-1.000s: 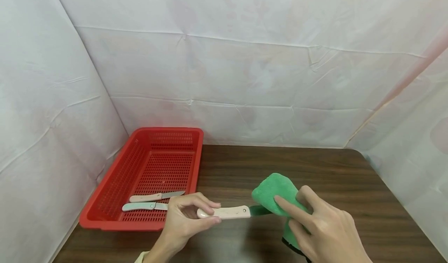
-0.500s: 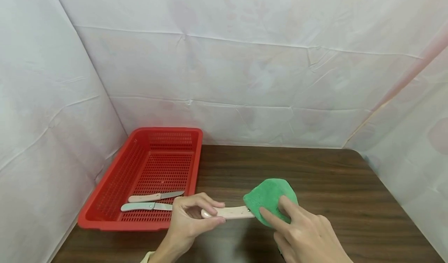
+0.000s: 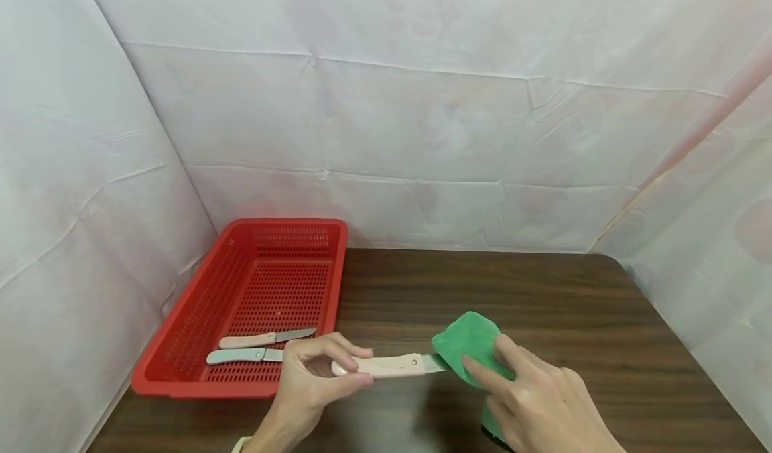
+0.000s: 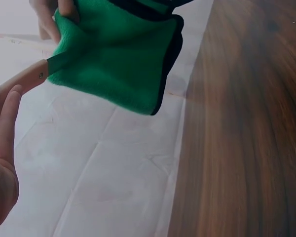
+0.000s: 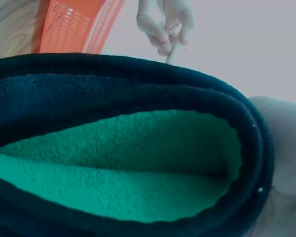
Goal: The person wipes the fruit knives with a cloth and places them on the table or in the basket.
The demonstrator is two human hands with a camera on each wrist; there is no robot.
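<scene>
My left hand (image 3: 316, 379) pinches the butt of a small knife's (image 3: 392, 366) pale wooden handle between thumb and fingers. The knife points right; a short stretch of its blade shows beside the handle. A green cloth (image 3: 470, 346) with dark edging covers the rest of the blade, tip included. My right hand (image 3: 543, 396) grips that cloth around the blade, index finger pressed on top. In the left wrist view the blade enters a fold of the cloth (image 4: 113, 64). The right wrist view is mostly filled by the cloth's folded dark edge (image 5: 138, 64).
A red perforated basket (image 3: 340, 272) stands on the left of the wooden table (image 3: 482, 275). Inside lie a knife with a wooden handle (image 3: 247, 341) and one with a pale green handle (image 3: 235, 356). White sheeting (image 3: 386, 118) rises behind and along both sides.
The cloth slid left along the blade up to the handle, then back right, baring a little blade again. The left hand with the knife shifted slightly right, then left.
</scene>
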